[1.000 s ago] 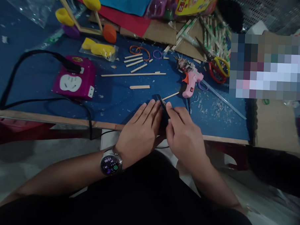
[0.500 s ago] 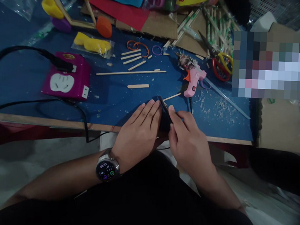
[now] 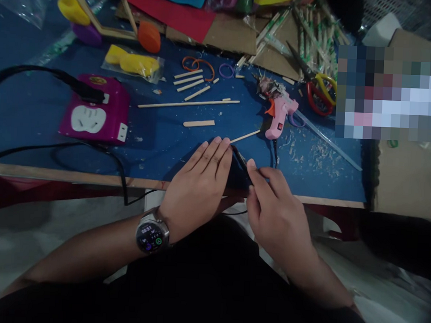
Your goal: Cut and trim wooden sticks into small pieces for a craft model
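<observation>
My left hand [image 3: 202,182] lies flat near the table's front edge, fingers stretched out side by side. Its fingertips press down at the near end of a thin wooden stick [image 3: 247,136], part of which they hide. In my right hand [image 3: 280,202] is a slim black cutter knife [image 3: 241,158], gripped between thumb and fingers. The knife's tip touches or nearly touches the stick beside my left fingertips; the exact contact is too dark to tell. Beyond my hands lie a blunt-ended craft stick [image 3: 199,123], a longer wooden stick [image 3: 189,104] and several short cut pieces [image 3: 189,82].
A pink glue gun [image 3: 277,117] with a clear glue stick lies right of centre. Scissors [image 3: 320,92] rest behind it. At left stands a magenta power socket box [image 3: 96,108] with black cables. Cardboard [image 3: 217,35], a yellow packet [image 3: 132,64] and bundled sticks [image 3: 315,42] fill the back.
My right hand has drawn back slightly toward me and to the right with the knife. More of the thin stick shows. My left hand stays nearly in place.
</observation>
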A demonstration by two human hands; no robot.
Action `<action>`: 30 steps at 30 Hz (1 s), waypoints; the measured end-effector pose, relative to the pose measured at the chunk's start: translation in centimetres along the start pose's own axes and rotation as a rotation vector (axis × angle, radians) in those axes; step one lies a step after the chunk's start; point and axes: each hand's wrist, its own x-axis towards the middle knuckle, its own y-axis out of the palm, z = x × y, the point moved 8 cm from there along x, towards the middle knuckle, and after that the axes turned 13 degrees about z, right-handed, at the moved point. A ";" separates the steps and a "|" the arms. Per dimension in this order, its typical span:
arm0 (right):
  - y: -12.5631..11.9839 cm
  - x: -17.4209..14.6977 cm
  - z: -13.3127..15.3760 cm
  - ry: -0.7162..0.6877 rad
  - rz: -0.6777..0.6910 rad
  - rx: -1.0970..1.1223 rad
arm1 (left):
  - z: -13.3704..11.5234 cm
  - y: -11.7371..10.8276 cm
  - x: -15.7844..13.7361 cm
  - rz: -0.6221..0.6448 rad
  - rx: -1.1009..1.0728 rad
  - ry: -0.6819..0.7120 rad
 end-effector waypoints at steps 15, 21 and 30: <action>-0.3 -0.1 -1.9 0.055 -0.065 0.096 | 2.0 -0.8 -1.3 -0.018 -0.046 -0.102; -0.5 0.4 -1.8 0.058 -0.059 0.093 | 2.0 -0.6 -1.2 -0.039 -0.057 -0.102; -0.6 0.6 -2.2 0.062 -0.067 0.070 | 1.6 -0.9 -1.5 -0.046 -0.014 -0.059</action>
